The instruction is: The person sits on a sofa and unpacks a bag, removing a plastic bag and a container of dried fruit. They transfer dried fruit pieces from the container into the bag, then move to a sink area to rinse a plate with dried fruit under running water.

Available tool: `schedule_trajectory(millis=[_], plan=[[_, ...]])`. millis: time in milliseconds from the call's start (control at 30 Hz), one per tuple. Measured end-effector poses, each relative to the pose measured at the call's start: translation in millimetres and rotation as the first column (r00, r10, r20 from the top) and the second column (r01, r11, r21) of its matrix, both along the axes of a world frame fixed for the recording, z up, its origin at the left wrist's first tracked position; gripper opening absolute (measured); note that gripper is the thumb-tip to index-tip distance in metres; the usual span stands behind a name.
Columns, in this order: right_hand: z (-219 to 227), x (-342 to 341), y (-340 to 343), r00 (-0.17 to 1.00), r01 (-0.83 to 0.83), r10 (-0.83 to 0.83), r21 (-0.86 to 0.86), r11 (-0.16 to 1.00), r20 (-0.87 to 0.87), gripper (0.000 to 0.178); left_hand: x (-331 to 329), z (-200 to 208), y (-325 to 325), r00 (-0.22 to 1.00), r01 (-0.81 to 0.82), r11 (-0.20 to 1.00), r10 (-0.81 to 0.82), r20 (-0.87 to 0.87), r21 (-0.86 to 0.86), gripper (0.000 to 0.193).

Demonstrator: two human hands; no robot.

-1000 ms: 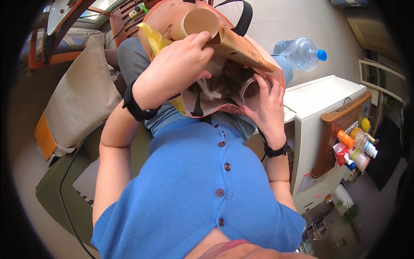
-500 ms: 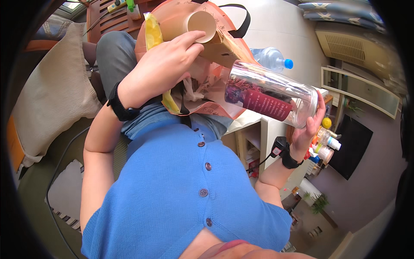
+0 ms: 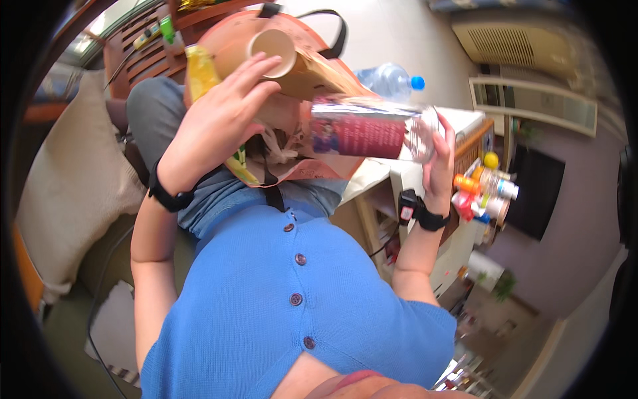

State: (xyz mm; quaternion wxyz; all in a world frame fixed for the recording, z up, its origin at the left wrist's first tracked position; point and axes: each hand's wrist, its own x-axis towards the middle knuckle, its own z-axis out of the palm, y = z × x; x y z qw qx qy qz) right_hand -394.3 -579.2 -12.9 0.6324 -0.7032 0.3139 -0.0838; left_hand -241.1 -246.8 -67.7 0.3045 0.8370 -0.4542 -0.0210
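Note:
In my right hand (image 3: 440,151) is a clear jar (image 3: 413,133) with a dark red label, lying nearly on its side, its label blurred by motion. My fingers wrap the jar's right end, while its left end hangs over the mouth of an orange bag (image 3: 312,170) on my lap. My left hand (image 3: 222,113) reaches over the bag with fingers stretched, the fingertips at the rim of a round cardboard tube (image 3: 274,45). Brown folded cardboard (image 3: 319,76) and crumpled clear plastic (image 3: 279,146) show inside the bag. A yellow packet (image 3: 201,72) sticks up at its left side.
Beyond the jar stands a large water bottle (image 3: 389,81) with a blue cap. A white table (image 3: 458,121) is on the right, with several small bottles (image 3: 488,189) farther right. To my left are a beige cloth-covered seat (image 3: 80,179) and a dark cable (image 3: 100,292).
The jar has swung closer to level, and my right hand has moved left and up with it. My left hand remains at the tube's rim. The whole view has shifted slightly.

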Motion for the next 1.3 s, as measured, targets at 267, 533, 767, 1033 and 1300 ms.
schedule_trajectory(millis=[267, 533, 767, 1033, 1300], plan=[[19.6, -4.8, 93.0, 0.904, -0.002, 0.297, -0.691, 0.723, 0.308, 0.089, -50.7, 25.9, -46.2, 0.991, -0.008, 0.967, 0.041, 0.125, -0.253, 0.116], [4.8, -6.8, 111.1, 0.741, 0.248, 0.238, -0.585, 0.772, 0.628, 0.086, -55.6, 13.4, -60.4, 0.801, -0.314, 0.803, -0.062, -0.595, -0.507, 0.065], [-4.5, -31.0, 95.0, 0.643, 0.177, 0.37, -0.601, 0.78, 0.67, 0.071, -44.7, 10.0, -30.5, 1.0, 0.02, 0.951, -0.014, 0.021, -0.309, 0.093], [3.3, -50.4, 90.0, 0.391, -0.2, 0.784, -0.788, 0.583, 0.481, 0.078, -54.9, 0.2, 25.5, 0.74, -0.108, 0.993, 0.114, -0.663, 0.051, 0.084], [16.2, -69.0, 115.1, 0.878, -0.346, 0.471, -0.795, 0.498, -0.087, 0.089, -58.7, -11.4, 1.3, 0.989, 0.142, 0.988, -0.144, 0.041, 0.061, 0.104]])
